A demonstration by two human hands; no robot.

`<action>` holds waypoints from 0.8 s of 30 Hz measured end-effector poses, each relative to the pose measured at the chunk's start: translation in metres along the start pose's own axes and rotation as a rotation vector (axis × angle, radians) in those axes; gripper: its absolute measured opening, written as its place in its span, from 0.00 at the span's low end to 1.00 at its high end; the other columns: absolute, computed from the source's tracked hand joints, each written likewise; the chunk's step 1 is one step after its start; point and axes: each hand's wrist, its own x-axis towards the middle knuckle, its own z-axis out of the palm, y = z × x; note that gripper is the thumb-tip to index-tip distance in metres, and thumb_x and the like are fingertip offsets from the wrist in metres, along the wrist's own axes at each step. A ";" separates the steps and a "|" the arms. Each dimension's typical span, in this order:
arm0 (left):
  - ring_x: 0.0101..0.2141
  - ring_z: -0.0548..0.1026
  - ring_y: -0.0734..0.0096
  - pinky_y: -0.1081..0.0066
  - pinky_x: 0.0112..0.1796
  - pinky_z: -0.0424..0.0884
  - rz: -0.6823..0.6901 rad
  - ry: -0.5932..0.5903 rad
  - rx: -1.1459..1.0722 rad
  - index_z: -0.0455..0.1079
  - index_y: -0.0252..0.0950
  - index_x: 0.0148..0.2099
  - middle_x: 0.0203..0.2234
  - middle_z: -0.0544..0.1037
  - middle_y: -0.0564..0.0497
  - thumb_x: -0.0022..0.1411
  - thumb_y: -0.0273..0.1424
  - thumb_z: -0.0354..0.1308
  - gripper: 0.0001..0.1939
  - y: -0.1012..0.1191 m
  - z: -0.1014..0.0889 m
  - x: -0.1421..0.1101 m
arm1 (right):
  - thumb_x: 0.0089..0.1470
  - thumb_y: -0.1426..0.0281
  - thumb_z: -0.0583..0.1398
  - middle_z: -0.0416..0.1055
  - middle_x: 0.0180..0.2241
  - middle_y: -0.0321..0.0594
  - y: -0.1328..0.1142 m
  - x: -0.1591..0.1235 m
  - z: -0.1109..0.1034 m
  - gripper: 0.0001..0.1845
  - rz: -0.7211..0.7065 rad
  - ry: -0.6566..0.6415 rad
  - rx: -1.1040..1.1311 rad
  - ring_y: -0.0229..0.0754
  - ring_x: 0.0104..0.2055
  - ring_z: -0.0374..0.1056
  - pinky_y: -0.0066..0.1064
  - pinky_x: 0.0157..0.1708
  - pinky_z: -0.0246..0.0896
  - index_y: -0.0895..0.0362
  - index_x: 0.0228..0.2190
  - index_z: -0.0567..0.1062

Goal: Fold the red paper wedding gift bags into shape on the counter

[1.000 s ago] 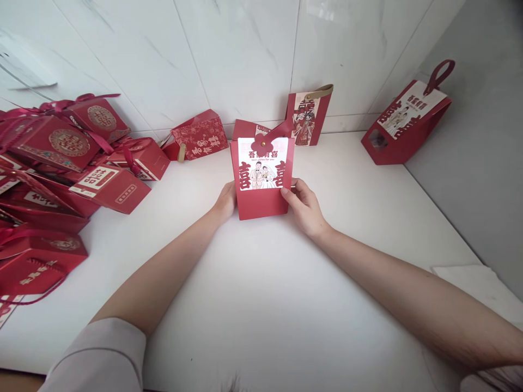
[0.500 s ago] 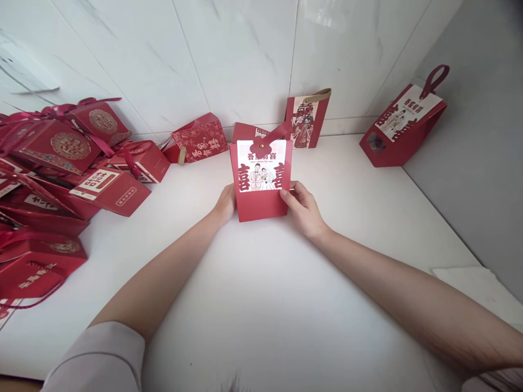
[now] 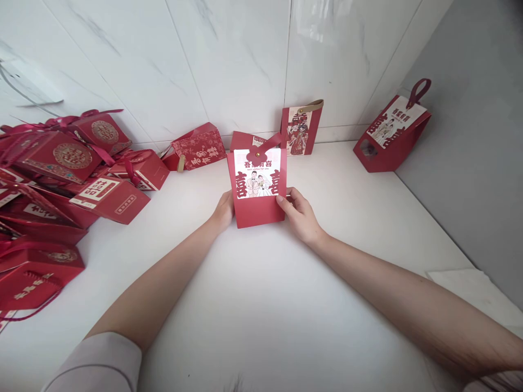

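Observation:
Upright between my hands is a red gift box [image 3: 260, 211] whose white front panel carries a cartoon couple in wedding clothes and Chinese lettering. A red strap with a flower-shaped end and a small gold stud crosses its top. My right hand [image 3: 301, 215] grips the right edge, thumb on the front and fingers behind. Along the left side my left hand [image 3: 223, 211] is closed against the box, most of its fingers hidden behind it. Just behind stands another red box [image 3: 242, 140], partly covered by the held one.
Red boxes with ribbons [image 3: 73, 156] are heaped at the left. By the tiled wall are a floral red box [image 3: 202, 151] and a red box with a tan strap [image 3: 301, 130]. A red box with a loop handle [image 3: 390, 133] stands near the grey side panel. White paper [image 3: 461, 286] lies at right.
The camera view has tilted slightly, so the scene sits a little lower and further left. Both hands keep the same hold on the gift box.

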 end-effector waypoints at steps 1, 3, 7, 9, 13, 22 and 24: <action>0.57 0.79 0.40 0.47 0.56 0.76 0.005 0.017 -0.034 0.80 0.37 0.54 0.56 0.82 0.44 0.64 0.53 0.62 0.28 0.003 0.003 -0.001 | 0.57 0.43 0.63 0.74 0.53 0.44 0.000 -0.001 0.000 0.25 -0.012 0.002 -0.013 0.50 0.50 0.72 0.46 0.52 0.70 0.51 0.40 0.72; 0.61 0.75 0.40 0.46 0.59 0.74 0.015 0.054 -0.091 0.76 0.40 0.61 0.60 0.80 0.45 0.63 0.52 0.65 0.31 0.009 0.009 -0.003 | 0.58 0.44 0.63 0.73 0.54 0.45 0.000 -0.002 0.000 0.24 -0.049 0.006 -0.045 0.50 0.51 0.72 0.46 0.51 0.71 0.51 0.41 0.73; 0.64 0.72 0.37 0.42 0.62 0.71 -0.026 0.030 -0.294 0.74 0.38 0.62 0.60 0.79 0.42 0.62 0.64 0.57 0.41 0.015 0.017 -0.006 | 0.59 0.45 0.63 0.70 0.56 0.47 0.000 -0.003 0.002 0.22 -0.129 -0.009 -0.095 0.51 0.55 0.71 0.45 0.50 0.72 0.51 0.38 0.74; 0.66 0.70 0.37 0.41 0.64 0.69 0.010 -0.004 -0.374 0.72 0.38 0.64 0.61 0.78 0.41 0.59 0.69 0.53 0.47 0.015 0.020 -0.008 | 0.59 0.46 0.64 0.71 0.56 0.46 -0.001 -0.004 0.002 0.21 -0.159 -0.021 -0.114 0.51 0.57 0.70 0.44 0.51 0.72 0.51 0.38 0.74; 0.69 0.66 0.42 0.44 0.67 0.66 0.233 -0.008 -0.334 0.62 0.47 0.72 0.68 0.70 0.42 0.56 0.68 0.59 0.50 0.012 0.021 -0.014 | 0.60 0.46 0.64 0.74 0.54 0.45 -0.003 -0.006 0.003 0.23 -0.154 -0.017 -0.074 0.51 0.56 0.71 0.45 0.52 0.72 0.49 0.46 0.71; 0.53 0.80 0.43 0.49 0.55 0.76 0.389 -0.107 0.266 0.75 0.37 0.56 0.52 0.83 0.40 0.59 0.52 0.67 0.30 0.004 0.001 -0.013 | 0.62 0.49 0.64 0.73 0.56 0.45 -0.007 -0.007 0.002 0.24 -0.205 0.049 -0.082 0.52 0.58 0.70 0.49 0.59 0.68 0.48 0.50 0.66; 0.49 0.82 0.43 0.50 0.51 0.77 0.411 -0.096 0.341 0.77 0.36 0.51 0.47 0.85 0.40 0.59 0.53 0.64 0.28 0.007 0.001 -0.016 | 0.62 0.49 0.63 0.72 0.55 0.45 -0.007 -0.008 0.002 0.24 -0.250 0.086 -0.117 0.53 0.58 0.70 0.51 0.61 0.66 0.48 0.50 0.65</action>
